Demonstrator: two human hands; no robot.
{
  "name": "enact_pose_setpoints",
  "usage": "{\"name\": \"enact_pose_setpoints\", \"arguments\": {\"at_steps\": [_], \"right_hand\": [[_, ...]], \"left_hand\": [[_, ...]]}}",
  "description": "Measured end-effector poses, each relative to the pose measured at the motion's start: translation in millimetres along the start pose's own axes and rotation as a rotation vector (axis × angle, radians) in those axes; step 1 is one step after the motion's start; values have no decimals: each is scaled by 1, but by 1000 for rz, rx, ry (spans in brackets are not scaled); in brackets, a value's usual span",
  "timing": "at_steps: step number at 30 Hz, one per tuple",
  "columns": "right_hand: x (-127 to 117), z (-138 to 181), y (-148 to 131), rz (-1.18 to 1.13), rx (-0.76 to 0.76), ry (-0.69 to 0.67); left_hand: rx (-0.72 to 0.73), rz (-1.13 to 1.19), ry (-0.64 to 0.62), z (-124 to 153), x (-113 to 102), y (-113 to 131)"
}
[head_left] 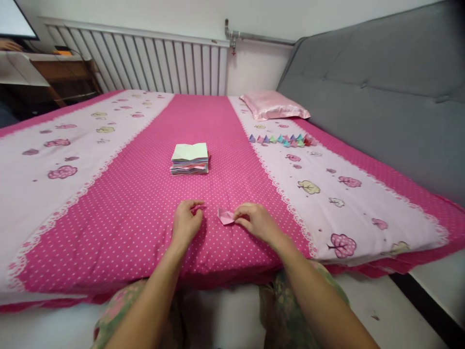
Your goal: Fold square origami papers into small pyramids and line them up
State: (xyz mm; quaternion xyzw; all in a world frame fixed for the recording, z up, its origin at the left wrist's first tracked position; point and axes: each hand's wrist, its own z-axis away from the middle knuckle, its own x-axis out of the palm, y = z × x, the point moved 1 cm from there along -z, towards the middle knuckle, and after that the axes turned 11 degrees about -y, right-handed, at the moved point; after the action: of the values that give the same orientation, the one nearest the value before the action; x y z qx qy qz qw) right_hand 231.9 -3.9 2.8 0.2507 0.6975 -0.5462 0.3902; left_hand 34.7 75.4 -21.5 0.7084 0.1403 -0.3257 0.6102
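Note:
A small piece of pink folded paper [225,216] is just above the dotted pink bedspread, with one corner pinched between the thumb and fingers of my right hand [254,220]. My left hand [186,222] is to the left of the paper and apart from it, its thumb and forefinger separated and nothing visible between them. Farther back on the bed sits a stack of square coloured paper [189,152], a pale yellow-green sheet on top. To the right stand rows of small folded paper pieces [280,139] in several colours.
A pink satin pillow [274,105] lies at the back right, against the grey padded headboard [378,63]. Behind the bed is a white radiator [156,60] with a pipe. A wooden desk [63,72] with a screen stands at the far left, where another person's hand [10,45] shows.

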Motion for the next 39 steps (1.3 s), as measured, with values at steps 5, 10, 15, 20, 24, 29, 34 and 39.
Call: {"name": "enact_pose_setpoints", "arguments": {"at_steps": [5,10,15,20,24,29,34,39], "right_hand": [[-10,4,5,-26,63,125],[-48,19,30,-90,135,320],[-100,30,84,18,227,433],[-138,14,149,235,461,480],[-157,-14,194,315,584,506],[-171,-52,251,361,690,500],[-176,-98,298,371,728,529],[-175,-144,331,390,765,556]], "left_hand": [[61,-245,56,3,3,3],[174,-510,118,13,19,12],[294,-573,34,-4,41,36],[508,-528,-159,-48,97,107],[602,-499,-290,-78,170,163],[629,-401,-403,-88,239,178],[624,-303,-460,-88,252,161],[605,-196,-469,-92,255,152]]}}
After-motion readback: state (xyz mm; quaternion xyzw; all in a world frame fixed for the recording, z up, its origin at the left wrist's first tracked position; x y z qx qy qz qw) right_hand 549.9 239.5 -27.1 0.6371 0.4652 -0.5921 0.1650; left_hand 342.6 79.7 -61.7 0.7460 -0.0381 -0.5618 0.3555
